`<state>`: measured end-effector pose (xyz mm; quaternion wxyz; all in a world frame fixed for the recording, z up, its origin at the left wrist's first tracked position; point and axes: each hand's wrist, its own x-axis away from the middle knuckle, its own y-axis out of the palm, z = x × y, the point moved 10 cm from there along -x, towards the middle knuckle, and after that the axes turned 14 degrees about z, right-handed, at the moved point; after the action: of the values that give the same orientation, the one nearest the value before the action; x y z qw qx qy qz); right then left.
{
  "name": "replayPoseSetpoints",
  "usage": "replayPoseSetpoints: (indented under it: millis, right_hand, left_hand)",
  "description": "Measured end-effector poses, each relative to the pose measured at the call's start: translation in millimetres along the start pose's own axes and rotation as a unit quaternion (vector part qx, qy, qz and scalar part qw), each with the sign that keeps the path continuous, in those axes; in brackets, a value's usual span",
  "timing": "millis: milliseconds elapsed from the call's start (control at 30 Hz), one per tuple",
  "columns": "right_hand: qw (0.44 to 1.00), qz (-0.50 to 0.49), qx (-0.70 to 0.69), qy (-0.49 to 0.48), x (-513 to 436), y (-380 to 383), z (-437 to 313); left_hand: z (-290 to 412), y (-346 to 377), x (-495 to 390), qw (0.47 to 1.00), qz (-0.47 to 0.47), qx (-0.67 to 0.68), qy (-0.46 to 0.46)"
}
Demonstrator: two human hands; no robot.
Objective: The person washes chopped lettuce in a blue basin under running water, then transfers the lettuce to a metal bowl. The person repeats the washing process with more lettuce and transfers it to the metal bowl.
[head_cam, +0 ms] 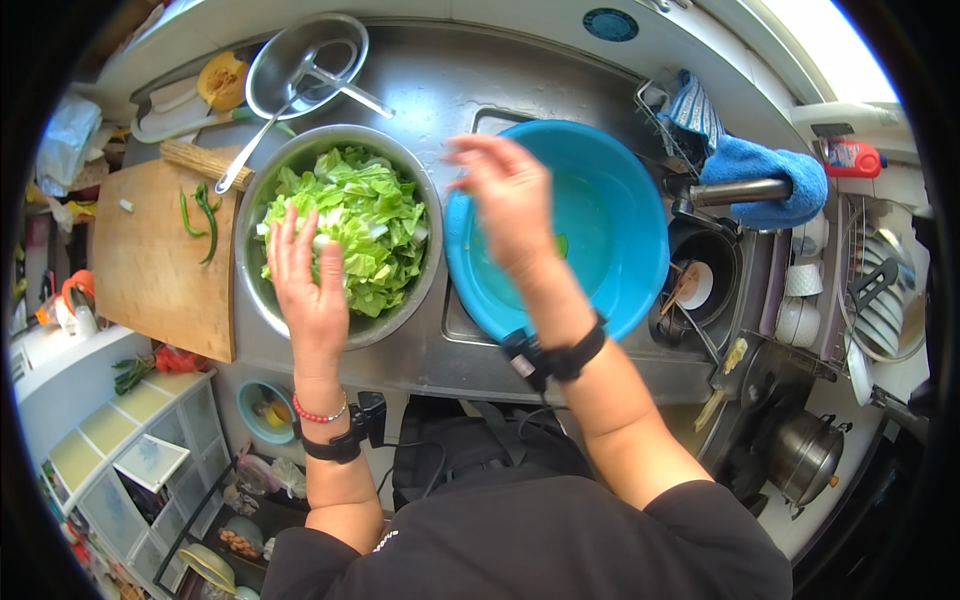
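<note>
Cut green leaves (375, 217) with pale stem pieces fill a large stainless steel bowl (430, 277) on the metal counter. My left hand (306, 274) lies over the bowl's near left side, fingers spread against the leaves, gripping nothing. Slightly blurred, my right hand (506, 187) hovers above the left part of a blue plastic basin (645, 225). Its fingers are partly bent and point left, with nothing seen in them. Water stands in the basin, and a bit of green leaf (561, 244) shows beside my right wrist.
Left of the bowl lies a wooden cutting board (150, 262) with green chillies (208, 223). Behind stands a smaller steel bowl (266, 86) with a ladle (255, 146) across it. A faucet (739, 192) draped with a blue cloth (806, 169) juts in at right, near a black pot (727, 262).
</note>
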<state>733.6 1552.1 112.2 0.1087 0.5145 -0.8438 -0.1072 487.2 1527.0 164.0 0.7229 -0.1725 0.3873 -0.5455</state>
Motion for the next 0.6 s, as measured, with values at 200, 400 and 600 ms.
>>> replayPoseSetpoints:
  millis: [200, 400, 600]
  right_hand:
    - [0.884, 0.271, 0.129, 0.359, -54.8, -174.0, 147.5]
    - [0.88, 0.23, 0.091, 0.407, -76.2, -175.8, 230.0]
    - [0.863, 0.156, 0.325, 0.354, -73.1, -213.2, 206.3]
  left_hand:
    - [12.1, -30.0, 6.0, 0.995, 0.086, 0.042, 0.031]
    - [9.2, -45.1, 3.5, 0.98, 0.117, 0.157, -0.027]
    - [11.5, -40.3, 2.1, 0.973, 0.115, 0.197, -0.034]
